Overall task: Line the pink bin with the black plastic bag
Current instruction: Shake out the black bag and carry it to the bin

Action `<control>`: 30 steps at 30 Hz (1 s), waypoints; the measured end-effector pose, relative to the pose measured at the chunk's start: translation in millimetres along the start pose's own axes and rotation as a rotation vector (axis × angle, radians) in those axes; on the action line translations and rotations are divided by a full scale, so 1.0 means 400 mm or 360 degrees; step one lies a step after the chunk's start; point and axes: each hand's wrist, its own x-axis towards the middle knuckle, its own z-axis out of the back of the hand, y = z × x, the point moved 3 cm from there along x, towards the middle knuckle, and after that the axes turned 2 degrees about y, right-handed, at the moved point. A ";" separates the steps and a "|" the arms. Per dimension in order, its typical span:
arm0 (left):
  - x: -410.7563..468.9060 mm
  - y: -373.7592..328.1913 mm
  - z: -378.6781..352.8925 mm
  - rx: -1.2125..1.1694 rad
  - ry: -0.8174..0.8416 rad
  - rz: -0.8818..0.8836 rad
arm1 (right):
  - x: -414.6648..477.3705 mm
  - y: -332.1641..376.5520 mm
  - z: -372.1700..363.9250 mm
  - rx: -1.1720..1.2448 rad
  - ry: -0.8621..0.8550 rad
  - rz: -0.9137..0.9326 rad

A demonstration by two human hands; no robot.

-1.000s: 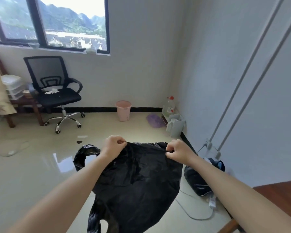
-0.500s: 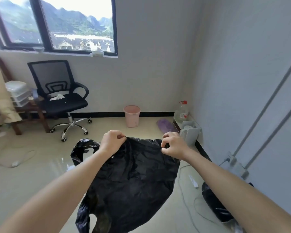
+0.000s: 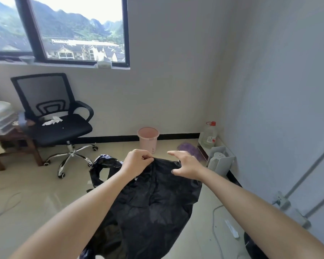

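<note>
A crumpled black plastic bag (image 3: 153, 202) hangs in front of me, well above the floor. My left hand (image 3: 137, 162) pinches its top edge in a closed fist. My right hand (image 3: 185, 165) hovers at the bag's top right edge with its fingers spread, gripping nothing. A loose handle loop of the bag sticks out to the left. The pink bin (image 3: 148, 139) stands upright and unlined on the floor against the far wall, straight beyond my hands.
A black office chair (image 3: 54, 124) on castors stands left of the bin. A clear water jug (image 3: 209, 135), a purple mat (image 3: 187, 148) and a white appliance (image 3: 219, 161) sit along the right wall. Cables and a power strip (image 3: 230, 230) lie on the floor at the right.
My right hand has let go of the bag's edge and spread its fingers. The view has moved closer to the pink bin and tilted up.
</note>
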 end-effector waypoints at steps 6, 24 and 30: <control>0.208 0.041 -0.025 -0.0003 0.0246 -0.0088 | 0.161 -0.094 0.006 0.0008 0.0133 -0.0263; 0.829 0.137 -0.195 0.0498 0.0332 0.0227 | 0.750 -0.481 0.167 0.0156 0.0216 -0.0218; 0.967 0.236 -0.175 0.0602 0.0382 0.0313 | 0.955 -0.484 0.132 0.0094 0.0303 -0.0110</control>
